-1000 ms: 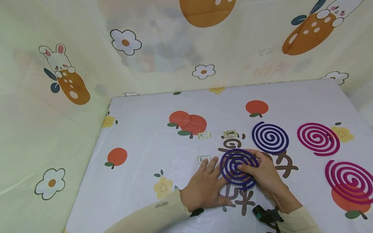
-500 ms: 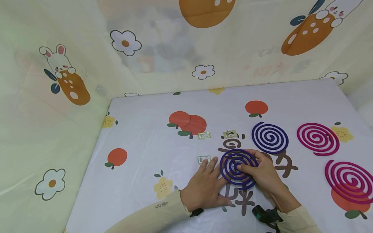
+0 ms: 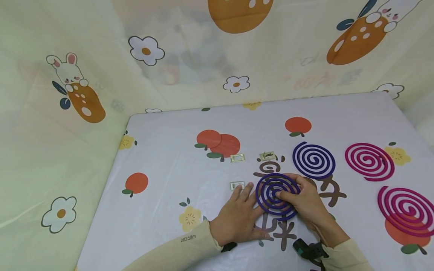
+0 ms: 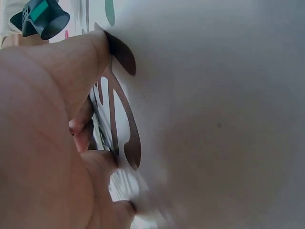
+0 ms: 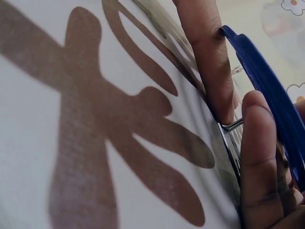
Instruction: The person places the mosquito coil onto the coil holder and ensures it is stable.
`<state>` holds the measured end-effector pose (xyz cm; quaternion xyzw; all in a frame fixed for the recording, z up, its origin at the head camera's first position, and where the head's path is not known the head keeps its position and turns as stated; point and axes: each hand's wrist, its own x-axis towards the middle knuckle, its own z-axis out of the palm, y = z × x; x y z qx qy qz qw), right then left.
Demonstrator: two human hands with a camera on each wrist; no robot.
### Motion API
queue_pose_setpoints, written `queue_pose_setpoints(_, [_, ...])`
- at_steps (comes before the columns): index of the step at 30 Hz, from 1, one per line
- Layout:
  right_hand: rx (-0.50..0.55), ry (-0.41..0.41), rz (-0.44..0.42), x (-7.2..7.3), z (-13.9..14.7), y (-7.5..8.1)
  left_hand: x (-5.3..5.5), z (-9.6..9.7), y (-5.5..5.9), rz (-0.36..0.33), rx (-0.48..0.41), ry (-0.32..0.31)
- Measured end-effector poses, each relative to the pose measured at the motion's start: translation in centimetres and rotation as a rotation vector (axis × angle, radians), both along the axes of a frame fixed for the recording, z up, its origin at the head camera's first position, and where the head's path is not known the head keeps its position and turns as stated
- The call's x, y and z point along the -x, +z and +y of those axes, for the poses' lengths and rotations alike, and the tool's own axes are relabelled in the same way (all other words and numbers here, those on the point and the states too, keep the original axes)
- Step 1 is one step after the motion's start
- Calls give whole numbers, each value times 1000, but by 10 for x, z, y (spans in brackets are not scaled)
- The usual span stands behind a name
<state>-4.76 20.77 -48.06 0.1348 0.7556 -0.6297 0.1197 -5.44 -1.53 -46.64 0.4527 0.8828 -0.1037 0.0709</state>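
In the head view, my right hand [image 3: 310, 203] holds a dark blue mosquito coil [image 3: 274, 192], its thumb at the coil's centre. My left hand [image 3: 237, 218] lies with fingers spread on the table, the index finger reaching under that coil. Seen from the right wrist, the coil [image 5: 267, 76] is tilted edge-on above the cloth. A finger [image 5: 209, 62] presses down at a thin metal coil stand [image 5: 232, 125] below it, beside a right-hand fingertip. The left wrist view shows mostly the left palm [image 4: 38, 124] and thumb; the coil is hidden there.
Another blue coil [image 3: 314, 160] lies behind the right hand. Two magenta coils, one farther back [image 3: 369, 160] and one nearer [image 3: 411, 209], lie at the right. Small metal stands lie ahead of the left hand: one close [image 3: 237, 185], two behind [image 3: 237, 157], [image 3: 268, 155].
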Motion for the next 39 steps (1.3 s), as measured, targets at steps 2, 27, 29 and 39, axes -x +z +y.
queue_pose_setpoints(2, [10, 3, -6, 0, 1, 0, 0, 0, -1, 6, -14, -1])
queue_pose_setpoints(27, [-367, 157, 60, -5, 16, 10, 14, -10, 3, 69, -128, -1])
queue_pose_setpoints(29, [-407, 168, 72, -6, 17, 11, 16, -10, 6, 74, -153, 16])
queue_pose_setpoints(39, [-475, 224, 174, -10, 23, 13, 23, -3, 9, -15, -288, 161])
